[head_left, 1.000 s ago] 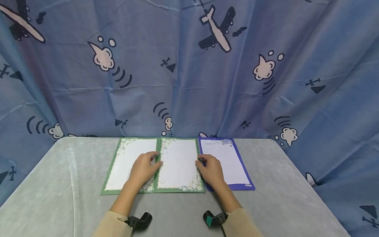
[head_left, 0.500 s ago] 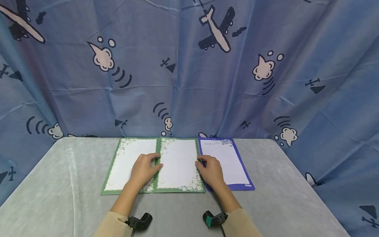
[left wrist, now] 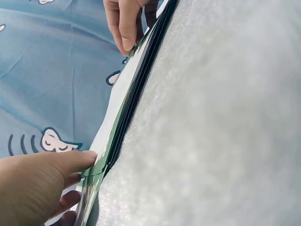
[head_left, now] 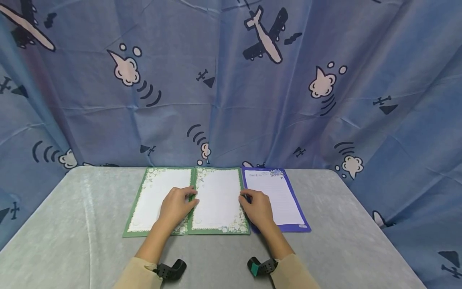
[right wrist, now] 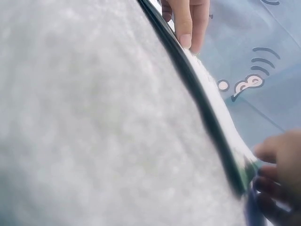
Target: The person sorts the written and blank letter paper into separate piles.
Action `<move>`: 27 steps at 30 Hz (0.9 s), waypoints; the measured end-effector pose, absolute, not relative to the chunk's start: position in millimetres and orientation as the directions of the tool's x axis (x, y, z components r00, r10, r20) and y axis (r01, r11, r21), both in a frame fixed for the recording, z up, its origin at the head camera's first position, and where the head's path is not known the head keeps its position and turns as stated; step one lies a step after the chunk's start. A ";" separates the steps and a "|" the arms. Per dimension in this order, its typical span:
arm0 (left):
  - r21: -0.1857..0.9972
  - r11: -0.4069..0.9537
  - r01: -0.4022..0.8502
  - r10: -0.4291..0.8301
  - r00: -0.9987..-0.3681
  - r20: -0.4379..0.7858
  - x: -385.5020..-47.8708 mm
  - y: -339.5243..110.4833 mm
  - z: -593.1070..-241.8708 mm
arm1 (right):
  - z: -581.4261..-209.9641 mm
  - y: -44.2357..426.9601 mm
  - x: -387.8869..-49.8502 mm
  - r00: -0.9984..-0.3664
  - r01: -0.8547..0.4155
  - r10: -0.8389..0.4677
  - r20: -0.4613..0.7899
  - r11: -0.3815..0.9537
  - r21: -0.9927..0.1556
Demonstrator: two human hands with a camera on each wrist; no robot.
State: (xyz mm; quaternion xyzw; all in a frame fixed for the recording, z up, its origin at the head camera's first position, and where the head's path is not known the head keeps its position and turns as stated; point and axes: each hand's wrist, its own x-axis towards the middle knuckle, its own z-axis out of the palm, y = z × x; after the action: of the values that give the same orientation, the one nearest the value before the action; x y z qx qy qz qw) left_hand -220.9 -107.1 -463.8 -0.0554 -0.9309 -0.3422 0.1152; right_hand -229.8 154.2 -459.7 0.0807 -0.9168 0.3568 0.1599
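L hand (head_left: 177, 205) & R hand (head_left: 259, 206), fingers bent, touch opp. edges of mid. green-bordered sheet (head_left: 216, 196); can't tell if either grips. Beside it: 2nd green-bordered sheet (head_left: 151, 200) (L), 1 purple-bordered sheet (head_left: 285, 200) (R), all 3 on 1 grey table (head_left: 361, 233).

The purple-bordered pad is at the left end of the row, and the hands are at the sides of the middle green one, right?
Not the left end: the head view shows the purple-bordered pad at the right end. The left hand and right hand are at the sides of the middle green-bordered pad.
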 end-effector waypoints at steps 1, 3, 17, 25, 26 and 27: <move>0.626 0.759 0.181 0.023 -0.968 0.251 -221.0 -107.0 -464.2 | -460.2 154.3 -229.8 -0.932 -0.269 -0.033 0.360 0.728 -0.630; 0.625 0.760 0.178 0.022 -0.968 0.250 -221.1 -106.9 -464.7 | -460.5 154.8 -229.7 -0.927 -0.280 -0.027 0.374 0.715 -0.641; 0.630 0.753 0.188 0.025 -0.966 0.259 -221.2 -107.4 -464.6 | -460.6 155.7 -230.9 -0.927 -0.279 0.030 0.373 0.609 -0.742; 0.634 0.750 0.188 0.028 -0.967 0.253 -221.5 -107.8 -464.9 | -462.6 155.3 -233.5 -0.927 -0.266 0.052 0.372 0.609 -0.747; 0.634 0.750 0.188 0.029 -0.967 0.253 -221.5 -107.8 -464.8 | -462.3 155.0 -233.2 -0.928 -0.260 0.055 0.368 0.613 -0.746; 0.636 0.748 0.189 0.030 -0.967 0.252 -221.7 -107.8 -464.6 | -461.9 154.9 -233.1 -0.930 -0.251 0.059 0.362 0.617 -0.746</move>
State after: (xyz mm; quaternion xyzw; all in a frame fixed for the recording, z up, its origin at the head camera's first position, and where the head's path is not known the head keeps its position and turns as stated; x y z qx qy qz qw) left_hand -221.7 -107.8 -464.6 -0.0591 -0.9281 -0.3498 0.1134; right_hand -233.1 154.9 -461.9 0.0546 -0.8812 0.4342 0.1785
